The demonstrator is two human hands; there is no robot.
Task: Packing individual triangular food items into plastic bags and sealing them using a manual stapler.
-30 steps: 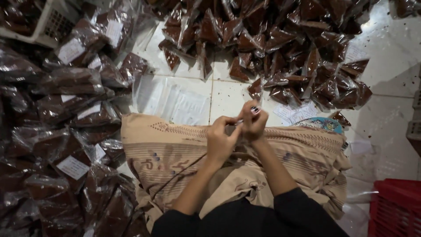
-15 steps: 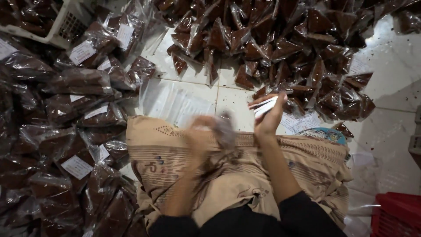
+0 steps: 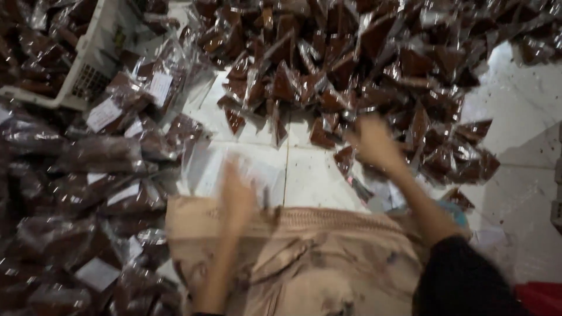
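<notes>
The view is blurred by motion. My left hand point(image 3: 237, 196) reaches forward over a stack of empty clear plastic bags point(image 3: 205, 169) lying on the white tiled floor point(image 3: 310, 181). My right hand point(image 3: 374, 143) stretches out to the near edge of a large pile of small triangular packets of brown stuff point(image 3: 363, 70). Blur hides whether either hand holds anything. A beige patterned cloth point(image 3: 316, 263) covers my lap beneath both arms.
Larger clear bags of brown packets with white labels point(image 3: 99, 169) are heaped along the left. A white plastic crate point(image 3: 88, 76) with more packets stands at the top left. A red crate corner point(image 3: 541, 295) shows at the bottom right.
My hands were together over my lap a second ago. They have parted: the left went forward to the clear bags, the right further out to the packet pile.
</notes>
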